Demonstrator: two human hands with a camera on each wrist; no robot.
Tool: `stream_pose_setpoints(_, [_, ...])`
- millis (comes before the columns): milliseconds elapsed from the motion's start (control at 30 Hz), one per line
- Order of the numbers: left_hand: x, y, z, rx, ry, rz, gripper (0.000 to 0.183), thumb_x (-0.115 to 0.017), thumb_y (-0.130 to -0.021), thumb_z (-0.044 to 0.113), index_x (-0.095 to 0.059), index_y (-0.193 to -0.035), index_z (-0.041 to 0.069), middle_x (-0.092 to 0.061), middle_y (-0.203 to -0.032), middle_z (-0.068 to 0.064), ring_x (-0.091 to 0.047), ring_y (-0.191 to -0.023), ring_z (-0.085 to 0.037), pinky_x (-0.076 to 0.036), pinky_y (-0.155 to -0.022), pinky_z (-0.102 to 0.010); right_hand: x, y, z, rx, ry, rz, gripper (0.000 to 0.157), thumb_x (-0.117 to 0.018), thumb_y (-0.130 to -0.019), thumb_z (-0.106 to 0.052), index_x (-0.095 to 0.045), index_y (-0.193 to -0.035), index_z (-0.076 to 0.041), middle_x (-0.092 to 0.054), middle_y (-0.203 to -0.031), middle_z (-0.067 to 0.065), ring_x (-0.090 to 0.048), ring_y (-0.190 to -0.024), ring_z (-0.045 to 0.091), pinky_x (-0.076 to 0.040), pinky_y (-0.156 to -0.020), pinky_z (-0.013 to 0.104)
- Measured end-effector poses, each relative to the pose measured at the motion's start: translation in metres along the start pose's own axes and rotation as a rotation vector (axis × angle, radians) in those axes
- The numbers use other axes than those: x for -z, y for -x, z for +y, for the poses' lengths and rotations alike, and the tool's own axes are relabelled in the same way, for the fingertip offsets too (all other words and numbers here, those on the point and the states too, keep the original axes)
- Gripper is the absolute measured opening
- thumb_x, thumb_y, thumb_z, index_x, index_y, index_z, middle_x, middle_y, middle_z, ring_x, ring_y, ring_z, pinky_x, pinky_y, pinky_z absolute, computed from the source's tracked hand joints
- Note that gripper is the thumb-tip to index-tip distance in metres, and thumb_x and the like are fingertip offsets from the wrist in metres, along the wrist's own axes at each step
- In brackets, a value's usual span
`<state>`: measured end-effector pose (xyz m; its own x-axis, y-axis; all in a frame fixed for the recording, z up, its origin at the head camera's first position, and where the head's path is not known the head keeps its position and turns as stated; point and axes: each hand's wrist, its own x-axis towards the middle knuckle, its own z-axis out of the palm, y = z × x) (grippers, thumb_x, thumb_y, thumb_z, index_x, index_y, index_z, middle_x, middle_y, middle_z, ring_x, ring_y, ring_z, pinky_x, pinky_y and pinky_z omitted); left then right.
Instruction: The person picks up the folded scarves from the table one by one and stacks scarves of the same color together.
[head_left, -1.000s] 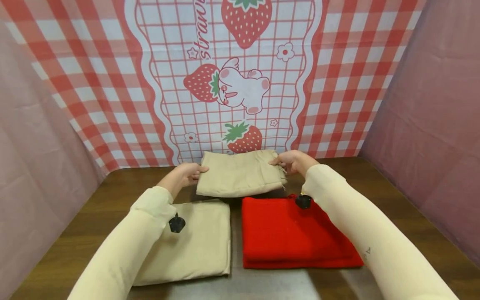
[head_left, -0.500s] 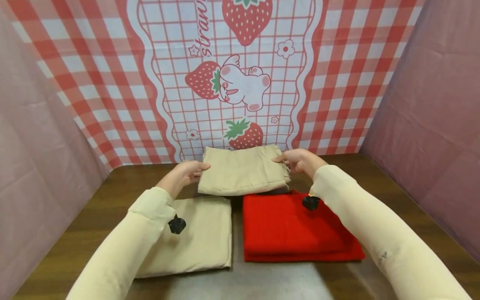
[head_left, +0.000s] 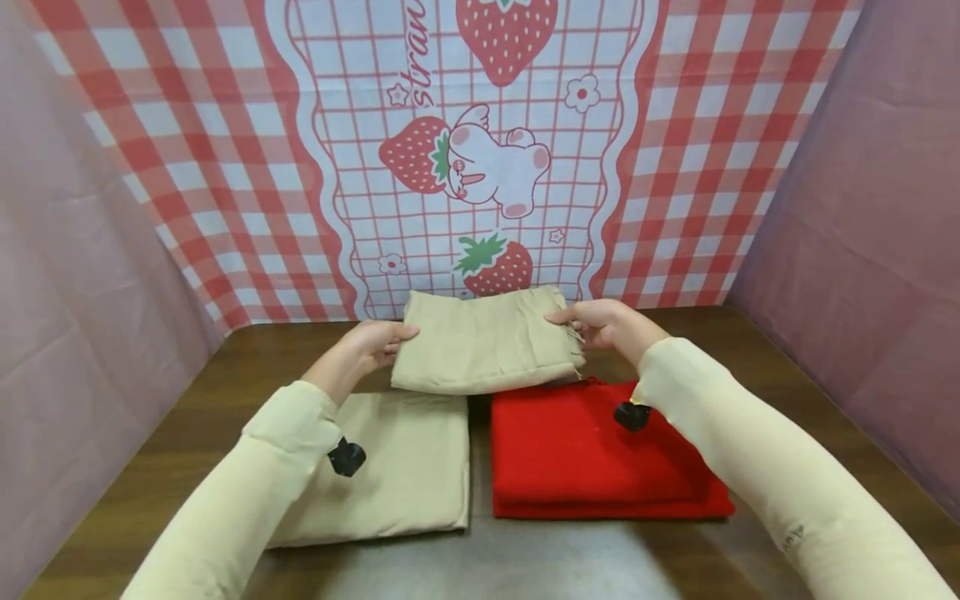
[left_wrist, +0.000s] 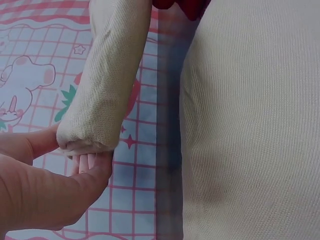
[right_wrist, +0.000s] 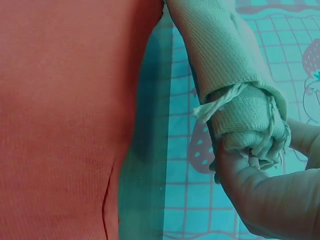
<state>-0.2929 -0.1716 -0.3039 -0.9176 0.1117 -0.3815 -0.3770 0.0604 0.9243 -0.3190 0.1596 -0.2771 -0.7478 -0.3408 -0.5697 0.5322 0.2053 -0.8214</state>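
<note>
A folded beige scarf with fringe along its right end is held up by both hands near the back of the table. My left hand pinches its left edge, thumb on top and fingers beneath. At the fringed end, my right hand grips the other edge the same way. The left wrist view shows the fingers under the folded scarf; the right wrist view shows twisted fringe strands hanging from the scarf's layers. Below lie a folded beige cloth at left and a folded red cloth at right.
The wooden table has a greyish strip down its middle. A checked strawberry-print cloth hangs upright at the back. Pink curtains bound both sides.
The camera view has shifted slightly. Both hands keep their hold on the beige scarf, which stays near the back with little movement. The cloths below have not been disturbed.
</note>
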Motion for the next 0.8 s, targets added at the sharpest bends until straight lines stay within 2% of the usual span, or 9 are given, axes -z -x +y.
stream_pose_setpoints(100, [0.001,0.000,0.000,-0.009,-0.010,-0.016,0.047,-0.068,-0.089,0.014,-0.053,-0.131,-0.003,-0.065,-0.084,0.001,-0.063,-0.072,-0.006,-0.055,-0.079,-0.023,-0.001,0.005,0.000,-0.008,-0.006,-0.004,0.013,-0.047,-0.100,-0.017,-0.042,-0.106,-0.007,-0.061,-0.083,-0.001,-0.062,-0.075,0.009,-0.054,-0.074,0.025])
stream_pose_setpoints(200, [0.000,0.005,0.002,-0.009,-0.031,-0.013,0.048,-0.065,-0.092,0.015,-0.050,-0.135,-0.001,-0.065,-0.089,0.002,-0.063,-0.073,-0.005,-0.055,-0.080,-0.023,-0.002,0.009,0.000,-0.008,-0.009,-0.005,0.013,-0.047,-0.100,-0.018,-0.043,-0.107,-0.007,-0.062,-0.083,-0.002,-0.062,-0.075,0.009,-0.054,-0.074,0.024])
stream_pose_setpoints(233, [-0.003,0.010,0.004,-0.002,-0.052,0.008,0.050,-0.060,-0.095,0.015,-0.045,-0.140,-0.001,-0.063,-0.090,0.003,-0.063,-0.073,-0.004,-0.054,-0.081,-0.022,-0.003,0.009,0.000,-0.008,-0.014,-0.005,0.013,-0.047,-0.100,-0.018,-0.043,-0.107,-0.007,-0.062,-0.083,-0.002,-0.062,-0.076,0.009,-0.054,-0.074,0.024])
stream_pose_setpoints(367, [-0.004,0.020,0.007,0.002,-0.045,-0.010,0.051,-0.054,-0.097,0.014,-0.038,-0.144,0.000,-0.061,-0.085,0.006,-0.062,-0.071,-0.003,-0.054,-0.072,-0.018,-0.004,0.012,0.002,-0.006,-0.042,-0.016,0.013,-0.046,-0.101,-0.019,-0.045,-0.107,-0.008,-0.064,-0.082,-0.003,-0.063,-0.076,0.010,-0.055,-0.073,0.024])
stream_pose_setpoints(500, [-0.001,0.022,0.006,-0.008,-0.018,-0.036,0.051,-0.053,-0.098,0.012,-0.037,-0.144,-0.002,-0.063,-0.077,0.008,-0.062,-0.067,-0.002,-0.053,-0.067,-0.017,-0.006,0.015,0.005,0.008,-0.053,-0.033,0.012,-0.045,-0.101,-0.019,-0.044,-0.108,-0.008,-0.065,-0.082,-0.003,-0.064,-0.077,0.010,-0.056,-0.073,0.024])
stream_pose_setpoints(633, [0.002,0.024,0.004,-0.025,-0.007,-0.047,0.048,-0.052,-0.098,0.010,-0.038,-0.141,-0.006,-0.064,-0.071,0.010,-0.062,-0.065,-0.001,-0.053,-0.066,-0.017,-0.010,0.019,0.007,0.032,-0.044,-0.039,0.012,-0.045,-0.101,-0.018,-0.044,-0.109,-0.008,-0.065,-0.083,-0.004,-0.063,-0.077,0.008,-0.055,-0.074,0.023])
stream_pose_setpoints(800, [0.006,0.031,0.004,-0.037,-0.006,-0.057,0.051,-0.051,-0.098,0.008,-0.035,-0.142,-0.009,-0.064,-0.073,0.010,-0.062,-0.068,-0.001,-0.054,-0.069,-0.017,-0.015,0.025,0.010,0.059,-0.029,-0.036,0.011,-0.044,-0.101,-0.017,-0.044,-0.108,-0.009,-0.065,-0.082,-0.005,-0.063,-0.077,0.008,-0.054,-0.073,0.022])
